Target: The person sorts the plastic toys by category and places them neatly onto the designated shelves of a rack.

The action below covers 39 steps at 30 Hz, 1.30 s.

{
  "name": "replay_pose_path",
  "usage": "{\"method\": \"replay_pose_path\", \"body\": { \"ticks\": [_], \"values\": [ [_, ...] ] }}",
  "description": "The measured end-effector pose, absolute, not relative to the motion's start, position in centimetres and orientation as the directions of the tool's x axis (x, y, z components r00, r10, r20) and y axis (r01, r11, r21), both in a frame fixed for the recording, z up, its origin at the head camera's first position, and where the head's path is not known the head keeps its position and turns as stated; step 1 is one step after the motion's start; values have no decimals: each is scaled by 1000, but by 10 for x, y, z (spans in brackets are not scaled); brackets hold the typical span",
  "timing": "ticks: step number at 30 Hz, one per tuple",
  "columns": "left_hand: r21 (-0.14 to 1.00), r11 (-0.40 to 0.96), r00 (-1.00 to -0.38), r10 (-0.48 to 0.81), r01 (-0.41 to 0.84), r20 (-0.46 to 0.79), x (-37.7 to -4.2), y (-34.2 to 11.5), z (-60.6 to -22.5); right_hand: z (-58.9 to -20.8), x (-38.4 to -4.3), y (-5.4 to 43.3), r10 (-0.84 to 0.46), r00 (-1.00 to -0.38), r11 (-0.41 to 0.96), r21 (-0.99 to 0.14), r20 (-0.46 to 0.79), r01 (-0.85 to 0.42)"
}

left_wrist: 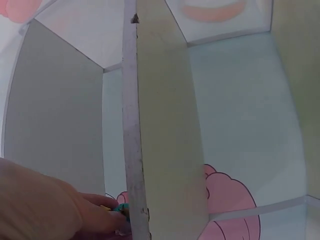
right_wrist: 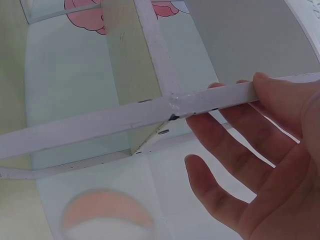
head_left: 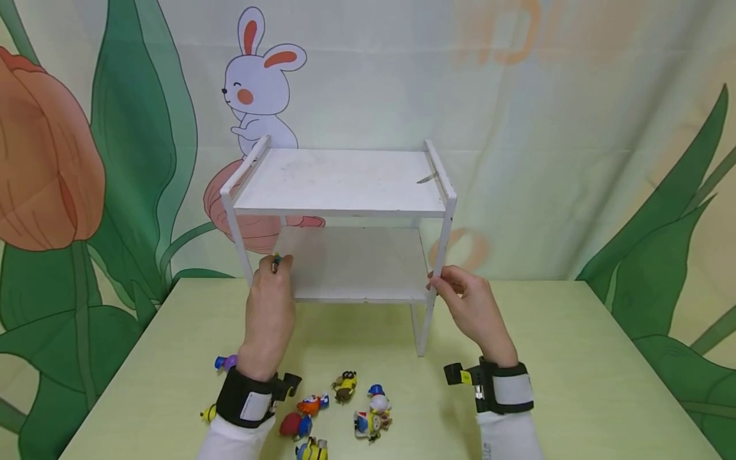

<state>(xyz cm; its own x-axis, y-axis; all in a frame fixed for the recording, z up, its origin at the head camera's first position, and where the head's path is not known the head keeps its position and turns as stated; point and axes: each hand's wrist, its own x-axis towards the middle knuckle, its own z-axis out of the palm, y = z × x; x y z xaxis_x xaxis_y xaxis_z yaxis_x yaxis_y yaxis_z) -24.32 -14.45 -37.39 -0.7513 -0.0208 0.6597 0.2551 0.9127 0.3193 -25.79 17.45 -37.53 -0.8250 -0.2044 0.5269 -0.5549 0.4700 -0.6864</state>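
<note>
Here, the left hand pinches a small toy near the left end of the lower shelf of a white rack; the right hand grips its right front leg. Nearer the person, toy figures lie scattered on the worktop. Behind hangs a cloth picturing a rabbit.

Printed cloth backdrop hangs behind pale yellow-green table; white rabbit, one ear upright, other tilted, faces large orange tulip at left; green leaves rise at right; orange marking near top, possibly lettering, too blurred to read.
</note>
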Motion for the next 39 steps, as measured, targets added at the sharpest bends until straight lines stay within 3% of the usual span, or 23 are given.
{"method": "replay_pose_path", "body": {
  "ticks": [16,26,34,39],
  "values": [
    [298,930,-730,-49,216,682,-248,-144,-373,-376,-257,175,-201,-827,475,-687,524,-551],
    [353,908,-738,-77,227,670,-247,-145,-375,-375,-257,174,-208,-826,488,-676,523,-551],
    [362,902,-739,-75,237,669,-233,-142,-364,-374,-257,173,-214,-820,479,-674,532,-562],
    [388,883,-773,-46,264,632,-216,-138,-353,-374,-257,174,-216,-823,479,-678,525,-558]
  ]
}}
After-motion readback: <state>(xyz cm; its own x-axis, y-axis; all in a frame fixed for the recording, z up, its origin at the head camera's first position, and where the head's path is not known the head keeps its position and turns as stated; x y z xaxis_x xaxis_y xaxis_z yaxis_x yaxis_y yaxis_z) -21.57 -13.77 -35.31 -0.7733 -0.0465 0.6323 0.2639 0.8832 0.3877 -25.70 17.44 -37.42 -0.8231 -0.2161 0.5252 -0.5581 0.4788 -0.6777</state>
